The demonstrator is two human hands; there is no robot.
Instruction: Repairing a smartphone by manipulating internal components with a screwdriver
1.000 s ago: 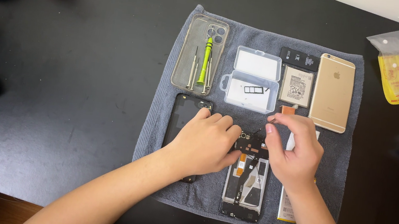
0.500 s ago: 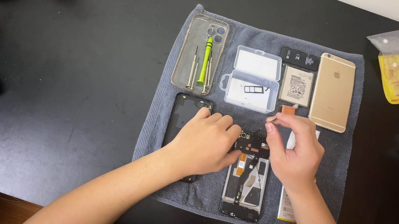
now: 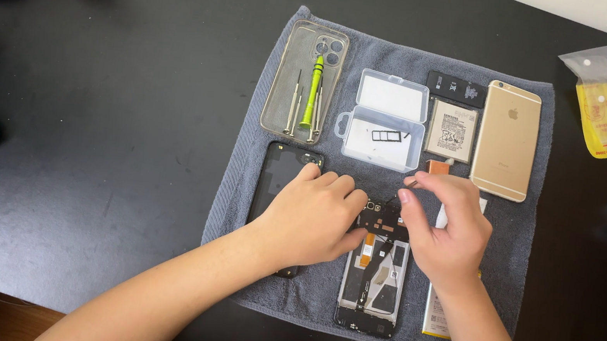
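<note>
Black tabletop (image 3: 124, 170) fills the view, with a grey towel (image 3: 240, 178) spread flat in the middle of it. Nearest to the person, at 6 o'clock on the towel, lies an opened phone (image 3: 373, 281). Its back is off, so you can see dark parts, an orange strip and thin wires inside. The left hand (image 3: 313, 215) rests on the phone's top left corner, fingers curled down to press it. The right hand (image 3: 448, 229) is at the top right corner, with finger and thumb pinched shut on a thin dark tool (image 3: 404, 190) that points at the phone's top. A black back cover (image 3: 284, 172) lies at 9 o'clock from the phone, partly under the left hand.

Farther off, at 12 o'clock, a clear plastic box (image 3: 384, 119) stands open with a small black tray frame (image 3: 388, 135) in it. At 11 o'clock a clear phone case (image 3: 284, 82) holds a green screwdriver (image 3: 313, 93) and 3 thin bits. At 1 o'clock lies a gold phone (image 3: 508, 140), face down, beside a battery (image 3: 450, 130).
</note>
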